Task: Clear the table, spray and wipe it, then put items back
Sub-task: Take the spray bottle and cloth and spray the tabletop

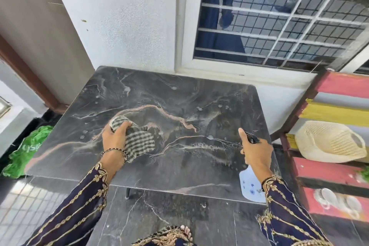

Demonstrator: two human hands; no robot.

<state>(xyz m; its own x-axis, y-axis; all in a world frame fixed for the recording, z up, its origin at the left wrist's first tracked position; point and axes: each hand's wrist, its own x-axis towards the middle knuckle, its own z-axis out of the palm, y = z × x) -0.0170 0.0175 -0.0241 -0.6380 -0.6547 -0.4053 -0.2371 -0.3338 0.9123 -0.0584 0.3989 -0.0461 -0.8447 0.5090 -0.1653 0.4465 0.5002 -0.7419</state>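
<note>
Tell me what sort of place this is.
Most likely a home, perhaps a corner of a room or porch: a grilled window in a plain white wall, a dark marble-look table pushed against it, and a painted wooden rack holding a straw hat.

Checked cloth (137, 142) bunched on dark marble table (179, 96); spray bottle (249, 187) above right edge.

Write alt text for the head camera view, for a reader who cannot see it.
A person's left hand grips a checked cloth on a dark marble-patterned table, while the right hand holds a white spray bottle over its right edge. Pale spots dot the tabletop; a straw hat lies on a coloured shelf beside it.
</note>
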